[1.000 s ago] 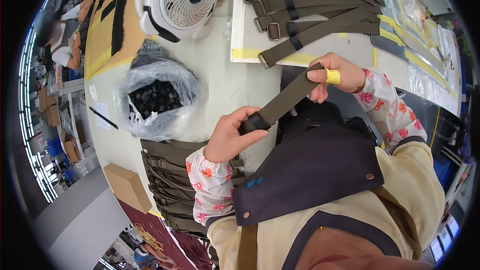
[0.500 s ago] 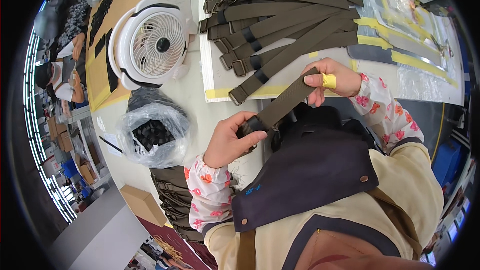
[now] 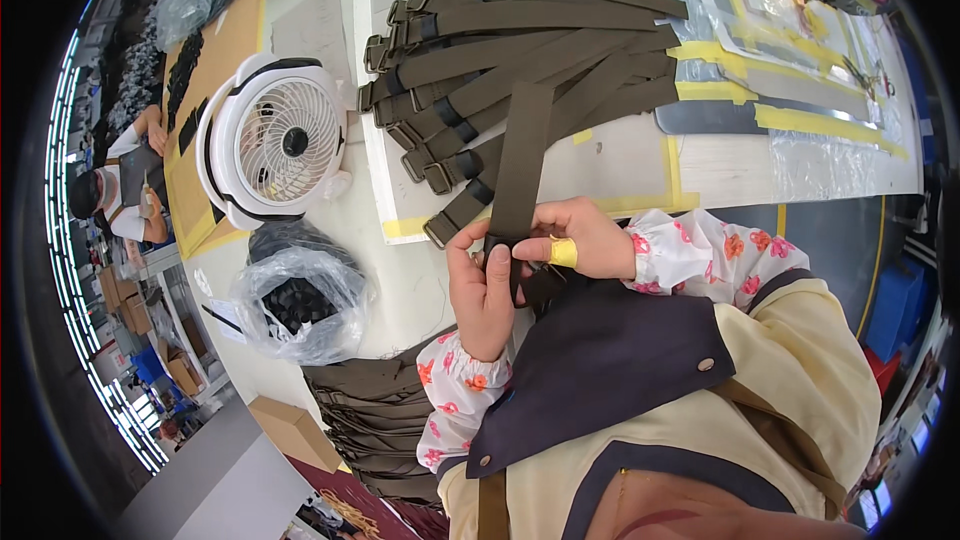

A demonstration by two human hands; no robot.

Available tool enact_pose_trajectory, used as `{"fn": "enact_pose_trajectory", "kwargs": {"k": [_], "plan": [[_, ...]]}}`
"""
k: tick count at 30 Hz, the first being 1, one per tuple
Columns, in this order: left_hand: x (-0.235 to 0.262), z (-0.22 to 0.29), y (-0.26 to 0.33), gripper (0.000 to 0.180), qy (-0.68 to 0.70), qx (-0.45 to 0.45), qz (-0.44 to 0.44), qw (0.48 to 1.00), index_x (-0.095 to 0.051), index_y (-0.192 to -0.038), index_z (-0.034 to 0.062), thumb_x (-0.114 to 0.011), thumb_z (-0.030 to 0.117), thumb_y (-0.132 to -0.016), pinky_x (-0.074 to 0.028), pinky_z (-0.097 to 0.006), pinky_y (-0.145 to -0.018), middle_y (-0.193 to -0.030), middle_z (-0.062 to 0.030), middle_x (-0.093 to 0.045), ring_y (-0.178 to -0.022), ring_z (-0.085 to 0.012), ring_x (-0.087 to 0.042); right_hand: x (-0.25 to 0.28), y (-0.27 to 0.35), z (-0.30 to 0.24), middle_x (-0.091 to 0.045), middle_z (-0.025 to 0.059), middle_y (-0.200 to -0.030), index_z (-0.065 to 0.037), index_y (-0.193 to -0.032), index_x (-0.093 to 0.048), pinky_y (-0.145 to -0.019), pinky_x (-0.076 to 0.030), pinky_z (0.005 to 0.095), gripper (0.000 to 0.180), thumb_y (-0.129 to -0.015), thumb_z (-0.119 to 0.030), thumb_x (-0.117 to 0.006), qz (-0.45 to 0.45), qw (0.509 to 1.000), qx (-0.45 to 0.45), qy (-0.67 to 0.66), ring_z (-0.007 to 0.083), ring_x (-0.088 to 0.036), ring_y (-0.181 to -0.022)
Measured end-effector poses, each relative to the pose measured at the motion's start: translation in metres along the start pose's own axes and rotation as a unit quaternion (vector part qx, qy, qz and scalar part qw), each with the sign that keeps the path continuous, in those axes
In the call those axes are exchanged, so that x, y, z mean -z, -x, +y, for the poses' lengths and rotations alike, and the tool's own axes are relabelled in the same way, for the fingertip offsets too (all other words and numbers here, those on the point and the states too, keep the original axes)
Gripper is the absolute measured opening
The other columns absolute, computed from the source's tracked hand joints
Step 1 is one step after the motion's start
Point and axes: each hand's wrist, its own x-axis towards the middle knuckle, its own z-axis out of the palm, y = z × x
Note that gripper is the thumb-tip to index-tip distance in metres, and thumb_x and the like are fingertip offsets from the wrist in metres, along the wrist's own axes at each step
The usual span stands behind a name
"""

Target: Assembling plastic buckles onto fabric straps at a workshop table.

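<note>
An olive-brown webbing strap (image 3: 522,155) rises from between my hands, its free end lying over other straps. My left hand (image 3: 482,290) pinches it low down, thumb on a dark loop. From the right, my right hand (image 3: 580,240), with yellow tape around a finger, grips the same spot; both thumbs nearly meet there. The lower part of the strap is mostly hidden by my fingers and the dark apron (image 3: 610,360). Beyond my hands, several finished-looking straps (image 3: 540,50) with metal buckles and dark loops lie fanned out on the table.
To the left stands a white fan (image 3: 285,145). Nearer is a clear plastic bag (image 3: 305,315) of small black pieces, beside a stack of straps (image 3: 375,410) and a cardboard box (image 3: 292,432). Yellow tape (image 3: 725,90) marks the board. A person (image 3: 125,185) works at the far left.
My right hand has let go of the strap's far end and come left to meet my left hand at the loop. The strap now points away from me.
</note>
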Motion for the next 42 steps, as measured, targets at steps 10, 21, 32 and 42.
{"fn": "enact_pose_trajectory", "kwargs": {"k": [10, 21, 32, 42], "plan": [[0.054, 0.016, 0.030, 0.022, -0.217, 0.009, -0.015, 0.976, -0.053, -0.104, -0.0016, -0.056, 0.004, -0.083, -0.045, -0.021, -0.056, -0.073, -0.0053, -0.061, -0.060, -0.0088, -0.058, 0.016, -0.010, -0.023, -0.062, 0.0090, -0.074, 0.005, -0.101, -0.054, -0.058, -0.047, 0.0239, 0.027, -0.082, -0.012, -0.059, 0.030, 0.998, -0.029, 0.055, 0.0144, -0.060, -0.064], [0.077, -0.025, 0.045, 0.046, -0.382, -0.226, 0.078, 0.893, -0.048, -0.108, 0.0072, -0.070, 0.004, -0.068, -0.047, -0.029, -0.056, -0.084, -0.0136, -0.059, -0.064, -0.0261, -0.061, -0.054, -0.019, 0.040, -0.060, 0.0103, -0.072, 0.006, -0.093, -0.052, -0.059, -0.050, 0.0239, 0.017, -0.083, -0.007, -0.057, 0.004, 0.998, -0.070, 0.001, 0.0135, -0.061, -0.064], [0.125, -0.023, 0.060, 0.027, -0.443, -0.346, 0.097, 0.821, -0.058, -0.087, 0.0044, -0.066, -0.002, -0.062, -0.048, -0.030, -0.051, -0.086, -0.0128, -0.062, -0.060, -0.0248, -0.060, -0.040, -0.037, 0.010, -0.051, -0.0034, -0.068, 0.000, -0.090, -0.057, -0.052, -0.038, 0.0180, 0.020, -0.078, -0.014, -0.065, -0.104, 0.972, -0.073, 0.196, 0.0032, -0.047, -0.057], [0.137, -0.012, 0.074, 0.026, -0.431, -0.365, -0.116, 0.817, -0.061, -0.086, 0.0064, -0.066, 0.000, -0.061, -0.044, -0.026, -0.048, -0.091, -0.0045, -0.062, -0.055, -0.0162, -0.055, -0.057, -0.042, 0.012, -0.058, 0.0046, -0.067, 0.003, -0.084, -0.057, -0.051, -0.045, 0.0235, 0.031, -0.082, -0.028, -0.061, -0.368, 0.847, -0.244, 0.295, 0.0105, -0.056, -0.056]]}}
